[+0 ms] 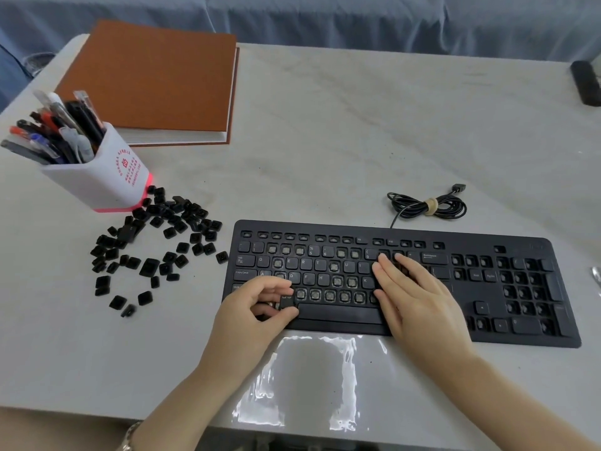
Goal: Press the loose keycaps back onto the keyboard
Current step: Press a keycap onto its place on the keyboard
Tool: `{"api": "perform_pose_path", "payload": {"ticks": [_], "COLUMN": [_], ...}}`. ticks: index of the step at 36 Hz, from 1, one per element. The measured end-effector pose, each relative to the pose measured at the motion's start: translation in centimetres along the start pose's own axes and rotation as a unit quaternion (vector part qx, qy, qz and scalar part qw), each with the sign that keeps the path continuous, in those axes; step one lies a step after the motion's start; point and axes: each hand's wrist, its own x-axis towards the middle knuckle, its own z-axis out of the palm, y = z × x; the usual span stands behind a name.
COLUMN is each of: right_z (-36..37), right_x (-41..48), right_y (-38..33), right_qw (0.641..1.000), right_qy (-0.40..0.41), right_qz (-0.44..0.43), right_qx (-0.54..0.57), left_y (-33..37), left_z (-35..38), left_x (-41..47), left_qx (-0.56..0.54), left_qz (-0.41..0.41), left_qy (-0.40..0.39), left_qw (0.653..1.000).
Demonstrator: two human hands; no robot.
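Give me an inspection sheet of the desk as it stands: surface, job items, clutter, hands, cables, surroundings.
Surface: pale table, glossy clear sheet at near edge.
Job's things: black keyboard with many bare sockets; loose keycaps piled to its left.
Clutter: brown notebook, pen holder, dark object at far right.
Hands: left hand pinches a keycap beside the space bar; right hand lies flat on the keys.
Cables: keyboard cable coiled, tied, plug free.
Surroundings: blue-grey cloth behind table.

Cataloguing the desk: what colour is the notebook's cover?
Rust brown; the notebook shows best in the head view.
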Motion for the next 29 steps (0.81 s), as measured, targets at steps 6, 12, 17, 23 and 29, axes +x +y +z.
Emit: {"api": "perform_pose_path", "payload": {"ticks": [6, 12, 17, 23, 29], "right_z": [0.3, 0.7, 0.3, -0.5, -0.6], "right_x": [-0.2, -0.6, -0.2, 0.8, 1.9], "right_y": [0.0, -0.2, -0.7, -0.9, 0.8], "right_qw": [1.0, 1.0, 1.0, 1.0, 0.989], "right_qy": [0.01, 0.01, 0.002, -0.004, 0.008], "right_qz": [-0.009, 0.001, 0.011, 0.02, 0.085], "right_qx": [-0.005, -0.004, -0.018, -0.013, 0.119], "left_y": [0.2, 0.4, 0.6, 1.1, 0.8], "left_z": [0.2, 0.0, 0.0, -0.2, -0.1], "left_x": [-0.2, -0.2, -0.4, -0.8, -0.5], "left_qx": [-0.022, -0.028, -0.026, -0.012, 0.01], "left_qz": [0.004, 0.004, 0.013, 0.025, 0.035], "left_qy": [0.014, 0.029, 0.035, 0.035, 0.026], "left_qw": [1.0, 0.999, 0.999, 0.999, 0.999]}}
